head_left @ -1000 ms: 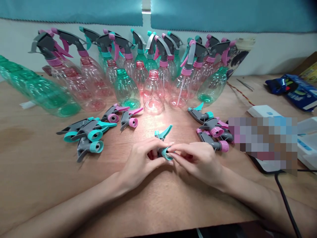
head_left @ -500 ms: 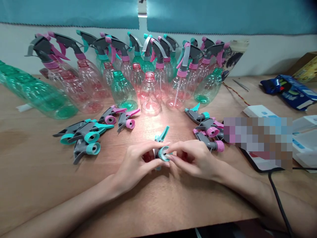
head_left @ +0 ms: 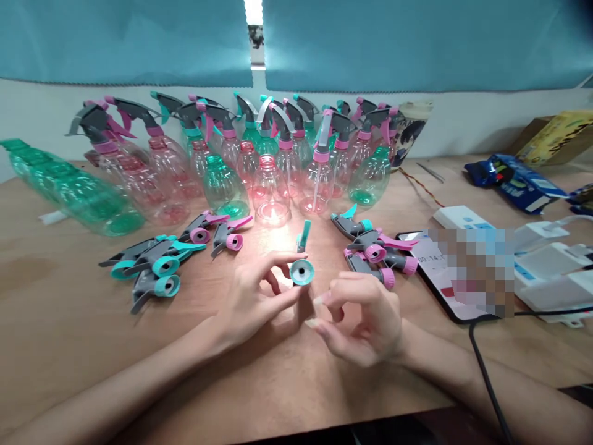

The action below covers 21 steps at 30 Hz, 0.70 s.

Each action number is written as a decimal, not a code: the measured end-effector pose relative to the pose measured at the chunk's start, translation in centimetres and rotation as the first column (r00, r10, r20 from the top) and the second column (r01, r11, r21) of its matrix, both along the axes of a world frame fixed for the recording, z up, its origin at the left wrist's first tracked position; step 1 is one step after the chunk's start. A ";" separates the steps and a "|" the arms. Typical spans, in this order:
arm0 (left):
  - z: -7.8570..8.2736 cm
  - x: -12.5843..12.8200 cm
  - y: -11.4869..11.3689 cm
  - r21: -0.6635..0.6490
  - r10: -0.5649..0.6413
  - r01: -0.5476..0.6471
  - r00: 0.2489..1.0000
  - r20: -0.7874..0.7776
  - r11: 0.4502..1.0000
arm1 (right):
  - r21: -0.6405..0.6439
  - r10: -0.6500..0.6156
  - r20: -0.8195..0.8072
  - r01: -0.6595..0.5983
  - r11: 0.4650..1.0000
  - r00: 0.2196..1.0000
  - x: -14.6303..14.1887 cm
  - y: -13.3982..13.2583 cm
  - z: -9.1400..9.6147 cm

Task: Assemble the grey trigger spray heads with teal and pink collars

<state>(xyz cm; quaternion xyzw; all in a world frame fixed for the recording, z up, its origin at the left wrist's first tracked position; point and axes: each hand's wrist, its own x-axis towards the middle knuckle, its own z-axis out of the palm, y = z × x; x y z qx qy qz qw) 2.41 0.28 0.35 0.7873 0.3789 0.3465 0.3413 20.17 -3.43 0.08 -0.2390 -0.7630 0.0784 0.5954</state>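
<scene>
My left hand [head_left: 257, 296] pinches a grey spray-trigger head with a teal collar [head_left: 301, 271], its round opening turned toward me and its teal trigger pointing away. My right hand [head_left: 361, 315] hovers just right of it, fingers curled, thumb and forefinger close together with nothing I can make out between them; it is not touching the spray head. Both hands are over the wooden table [head_left: 69, 346] near its front middle.
Loose teal-collared spray heads [head_left: 155, 266] lie at left, pink-collared ones [head_left: 375, 250] at right. Several pink and green bottles [head_left: 269, 185] stand behind, some capped. Green bottles [head_left: 78, 191] lie at far left. A phone [head_left: 435, 272], white boxes [head_left: 551, 266] and a black cable [head_left: 486, 383] are at right.
My right hand has let go of the spray head's collar and drawn back toward me. My left hand has lifted the head and turned its opening toward me. The view tilted up.
</scene>
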 end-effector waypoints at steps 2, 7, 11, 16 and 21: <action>0.5 0.7 0.0 0.049 -0.048 0.047 0.999 0.015 0.998 | 0.052 -0.028 -0.005 0.028 0.998 1.000 0.5 0.6 0.5; 1.8 1.6 0.1 0.172 -0.146 0.139 0.989 0.029 0.975 | 0.134 -0.207 0.126 0.190 0.972 0.970 1.8 2.0 1.0; 2.5 1.4 0.2 0.196 -0.172 0.174 0.985 -0.029 0.965 | 0.153 -0.259 0.217 0.229 0.961 0.941 2.0 2.3 0.6; 3.0 1.0 0.6 0.179 -0.198 0.215 0.974 -0.110 0.960 | 0.158 -0.185 0.244 0.149 0.976 0.952 1.9 2.4 0.4; 3.5 1.2 2.3 0.245 -0.120 0.154 0.982 -0.147 0.957 | 0.139 -0.180 0.154 0.159 0.977 0.972 1.9 2.6 0.1</action>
